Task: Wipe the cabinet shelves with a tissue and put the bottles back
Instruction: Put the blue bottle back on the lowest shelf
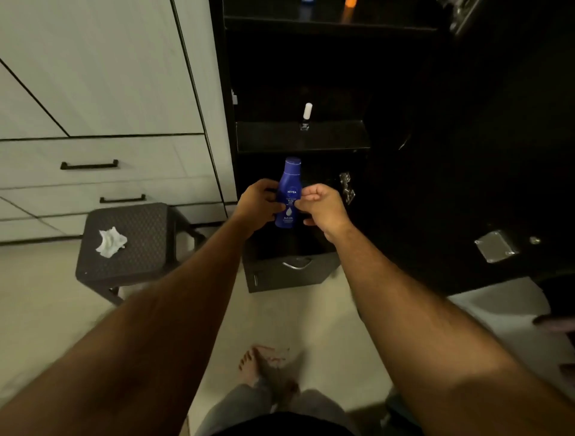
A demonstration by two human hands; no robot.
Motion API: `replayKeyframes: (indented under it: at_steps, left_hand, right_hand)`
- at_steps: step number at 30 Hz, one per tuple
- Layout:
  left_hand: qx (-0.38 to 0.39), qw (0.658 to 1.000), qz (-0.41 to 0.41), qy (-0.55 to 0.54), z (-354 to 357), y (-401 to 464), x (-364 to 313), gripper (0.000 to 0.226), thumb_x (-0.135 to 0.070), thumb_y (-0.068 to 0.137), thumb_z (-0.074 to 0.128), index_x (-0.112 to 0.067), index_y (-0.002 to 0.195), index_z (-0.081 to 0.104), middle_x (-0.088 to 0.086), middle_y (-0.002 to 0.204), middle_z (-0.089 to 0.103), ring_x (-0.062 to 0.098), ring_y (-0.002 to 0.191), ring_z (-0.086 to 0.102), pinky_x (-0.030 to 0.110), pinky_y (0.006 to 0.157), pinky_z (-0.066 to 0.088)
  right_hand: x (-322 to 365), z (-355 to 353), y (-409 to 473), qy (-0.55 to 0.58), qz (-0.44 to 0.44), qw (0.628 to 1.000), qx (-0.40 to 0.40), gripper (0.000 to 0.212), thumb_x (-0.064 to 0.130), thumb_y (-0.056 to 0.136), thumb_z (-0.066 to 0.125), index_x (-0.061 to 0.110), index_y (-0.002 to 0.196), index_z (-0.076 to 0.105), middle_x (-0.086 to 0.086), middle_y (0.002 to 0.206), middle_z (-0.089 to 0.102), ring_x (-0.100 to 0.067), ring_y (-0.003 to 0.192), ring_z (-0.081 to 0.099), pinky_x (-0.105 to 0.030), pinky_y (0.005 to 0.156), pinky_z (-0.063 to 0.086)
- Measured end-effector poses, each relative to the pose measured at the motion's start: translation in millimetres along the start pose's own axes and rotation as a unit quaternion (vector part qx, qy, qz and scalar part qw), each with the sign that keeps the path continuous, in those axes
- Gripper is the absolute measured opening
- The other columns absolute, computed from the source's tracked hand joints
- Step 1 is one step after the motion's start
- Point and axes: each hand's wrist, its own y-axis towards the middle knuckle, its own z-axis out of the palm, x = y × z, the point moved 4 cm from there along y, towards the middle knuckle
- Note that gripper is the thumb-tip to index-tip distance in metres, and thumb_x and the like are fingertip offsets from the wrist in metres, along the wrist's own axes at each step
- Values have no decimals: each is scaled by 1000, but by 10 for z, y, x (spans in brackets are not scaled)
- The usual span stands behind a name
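Cabinet [404,186], dark and open, fills the upper right of your view, its interior largely lost in shadow. White drawer fronts [102,174] with black bar handles stand to its left. Below the open compartments, a dark drawer [289,270] with a curved metal handle sits at floor level. A dark woven-top stool [130,242] stands on the pale floor to the left of the cabinet, in front of the white drawers.

Your two forearms reach forward from the bottom of the view and meet in front of the cabinet, below the middle shelf [301,137]. Your left hand [258,205] grips the blue lotion bottle [289,193] from its left side, fingers curled round the body. Your right hand [323,208] is curled at the bottle's right edge, fingertips pinching it at label height. The bottle is held upright, cap uppermost, off any shelf, its cap just under the front edge of the middle shelf.

A crumpled white tissue [110,242] lies on the stool top, well apart from your hands. A small clear bottle with a white cap [306,116] stands upright on the middle shelf, directly above the blue bottle. On the top shelf, an orange item [350,3] is cut off by the frame edge.
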Motion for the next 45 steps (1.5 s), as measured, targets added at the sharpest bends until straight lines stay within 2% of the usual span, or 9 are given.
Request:
replayKeyframes:
  at_steps: [3, 7, 14, 17, 26, 31, 34, 40, 45]
  left_hand:
    - [-7, 1000, -12, 1, 114, 155, 216, 50, -2, 86, 66, -13, 131, 49, 9, 123, 61, 23, 111, 61, 37, 87, 55]
    - [-29, 999, -20, 36, 270, 429, 579, 49, -3, 85, 67, -12, 130, 51, 8, 119, 63, 19, 107, 61, 39, 92, 53]
    - [-96, 993, -21, 72, 563, 1097, 1184, 50, -5, 86, 66, -16, 132, 52, 3, 121, 63, 16, 111, 60, 34, 97, 50]
    - [-113, 990, -7, 86, 682, 1396, 1310, 49, -5, 87, 65, -15, 132, 52, 4, 127, 60, 16, 116, 57, 34, 101, 48]
    - [-158, 978, 57, 122, 834, 2214, 1308, 47, -7, 90, 62, -18, 134, 51, 0, 131, 59, 13, 120, 55, 28, 102, 45]
    - [-180, 975, 66, 108, 901, 2479, 1300, 47, -7, 91, 61, -17, 136, 51, 1, 133, 59, 13, 120, 56, 26, 102, 45]
    - [-181, 975, 67, 107, 914, 2565, 1312, 46, -8, 92, 60, -17, 136, 50, 1, 133, 59, 13, 119, 56, 23, 100, 45]
    - [-189, 974, 62, 111, 880, 2654, 1330, 46, -11, 90, 64, -17, 135, 52, 3, 130, 61, 17, 118, 58, 34, 101, 48]
    - [-198, 971, 56, 122, 836, 2671, 1339, 46, -12, 92, 62, -16, 136, 50, 2, 131, 60, 15, 119, 56, 28, 101, 46]
  right_hand:
    - [-192, 44, 157, -1, 16, 1000, -2, 17, 6, 87, 67, 16, 98, 61, 1, 91, 69, -18, 89, 67, -28, 62, 49]
    - [-561, 147, 462, -26, 25, 999, 10, 26, 5, 87, 66, 13, 112, 62, 0, 100, 71, -12, 87, 67, -25, 58, 47]
    - [-1201, 274, 1209, -21, 19, 999, 22, 23, 0, 89, 60, 13, 107, 63, 3, 95, 70, -8, 81, 64, -24, 57, 49]
    - [-1374, 255, 1539, -30, 1, 999, 16, 22, 0, 88, 61, 20, 96, 62, 10, 84, 68, -8, 81, 66, -25, 58, 51]
    - [-1466, 181, 2312, -26, -67, 997, -38, 25, 4, 86, 68, 26, 92, 59, 5, 90, 71, -11, 87, 69, -27, 64, 54]
    - [-1535, 129, 2628, -59, -101, 990, -74, 30, 5, 80, 73, 30, 90, 60, 7, 91, 72, -8, 88, 69, -40, 82, 58]
    - [-1536, 114, 2725, -84, -111, 987, -85, 31, 8, 80, 74, 33, 89, 59, 10, 90, 71, -5, 87, 69, -41, 81, 59]
    - [-1502, 124, 2831, -117, -119, 983, -82, 24, 11, 80, 75, 23, 98, 64, 8, 96, 72, -7, 89, 68, -41, 79, 59]
    - [-1479, 153, 2864, -146, -129, 977, -83, 27, 16, 81, 76, 20, 105, 64, 7, 99, 71, -8, 90, 68, -41, 77, 60]
